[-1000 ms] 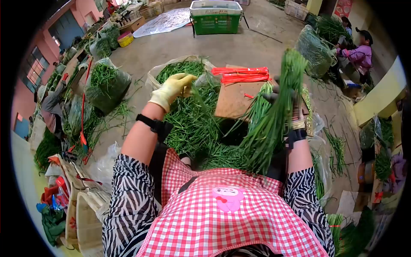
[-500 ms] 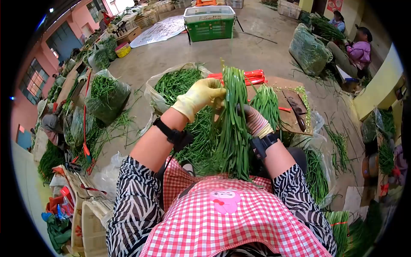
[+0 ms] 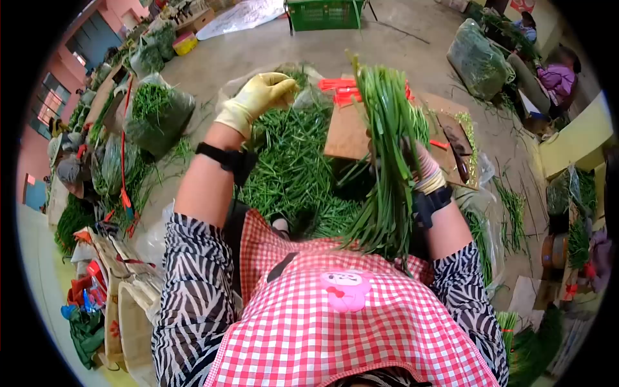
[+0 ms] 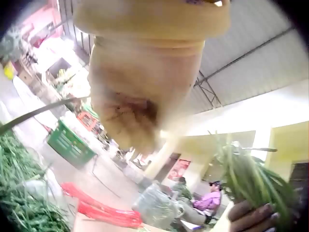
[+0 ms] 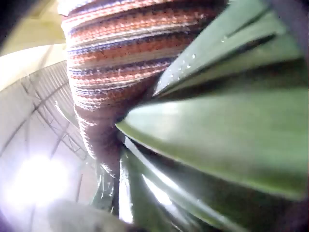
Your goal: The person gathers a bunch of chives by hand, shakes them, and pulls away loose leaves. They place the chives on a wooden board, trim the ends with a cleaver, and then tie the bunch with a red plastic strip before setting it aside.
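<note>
My right hand (image 3: 425, 164), in a striped knit glove, grips a thick bunch of garlic chives (image 3: 383, 122). Their long flat leaves hang toward the checked apron (image 3: 309, 303), and much of the hand is hidden behind them. In the right wrist view the leaves fan out close beside the striped glove (image 5: 125, 58). Away to the left, my left hand (image 3: 258, 100) wears a yellow rubber glove and has its fingers curled above the heap of loose chives (image 3: 290, 168). A single chive leaf (image 4: 43, 110) runs out from that hand in the left wrist view.
Red strips (image 3: 335, 84) lie on a brown board (image 3: 340, 135), and a dark-handled knife (image 3: 461, 161) rests near its right edge. A green crate (image 3: 322, 14) stands ahead on the floor. Filled plastic bags (image 3: 480, 61) and seated people are at both sides.
My left hand has gone from beside the bunch back to the left, over the heap. The right hand, still gripping the bunch, has shifted a little to the right since half a second ago.
</note>
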Demonstrator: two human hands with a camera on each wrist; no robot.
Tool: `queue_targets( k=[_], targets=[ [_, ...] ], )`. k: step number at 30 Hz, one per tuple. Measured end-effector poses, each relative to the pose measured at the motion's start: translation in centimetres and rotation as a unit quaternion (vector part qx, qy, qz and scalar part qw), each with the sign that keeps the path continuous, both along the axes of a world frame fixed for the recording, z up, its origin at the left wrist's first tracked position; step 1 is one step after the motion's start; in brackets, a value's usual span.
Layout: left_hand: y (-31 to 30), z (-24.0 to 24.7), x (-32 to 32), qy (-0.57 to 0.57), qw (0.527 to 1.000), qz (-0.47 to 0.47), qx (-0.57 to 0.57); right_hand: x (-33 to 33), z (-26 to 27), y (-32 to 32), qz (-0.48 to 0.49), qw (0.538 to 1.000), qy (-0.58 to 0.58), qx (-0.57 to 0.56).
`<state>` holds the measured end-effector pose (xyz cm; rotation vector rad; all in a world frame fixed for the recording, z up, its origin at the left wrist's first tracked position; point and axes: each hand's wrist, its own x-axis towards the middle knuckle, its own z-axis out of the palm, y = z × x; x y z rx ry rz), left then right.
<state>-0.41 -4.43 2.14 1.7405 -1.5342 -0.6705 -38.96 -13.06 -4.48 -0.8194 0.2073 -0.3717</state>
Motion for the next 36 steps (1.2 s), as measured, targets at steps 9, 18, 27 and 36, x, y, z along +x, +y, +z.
queue_targets(
  k=[9,18,27,36],
  targets=[
    [4.1,-7.8,-13.4,0.584,0.79,-0.188,-0.001,2.9,8.3,-1.2,0.003,0.966,0.214,-0.144],
    [6.5,-23.5,-16.2,0.764,0.63,0.091,0.106,10.4,-2.3,4.7,0.163,0.826,0.279,-0.462],
    [8.6,-31.5,-17.9,0.713,0.553,0.106,0.417,7.3,-12.4,6.7,0.278,0.805,0.458,-0.257],
    [4.2,-39.7,-18.0,0.614,0.579,0.109,0.524,7.9,-23.7,1.1,0.271,0.767,0.579,0.046]
  ],
)
